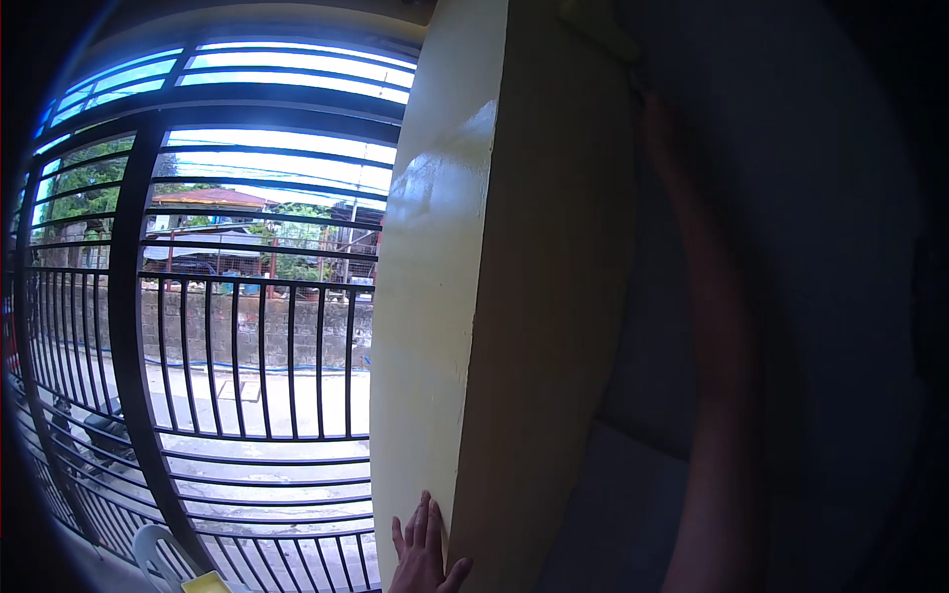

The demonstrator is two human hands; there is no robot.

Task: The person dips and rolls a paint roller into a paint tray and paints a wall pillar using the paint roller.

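Note:
A pale yellow painted pillar [434,296] stands before me, its front face lit and glossy, its right side in deep shadow. Low on its lit face rests my left hand [422,545], palm against the surface, with the thumb out by the corner edge. My right arm stretches up along the dark side. At its end my right hand [656,115] grips the thin handle of what looks like a paint roller, whose yellowish head [604,33] lies against the shaded wall. Darkness hides the fingers and the tool's exact shape.
Left of the pillar is a dark metal grille [130,296]. A light plastic chair [159,552] at the bottom left bears a yellow container [206,583]. Beyond the bars are a motorcycle [107,430], a paved street and a block wall [222,326].

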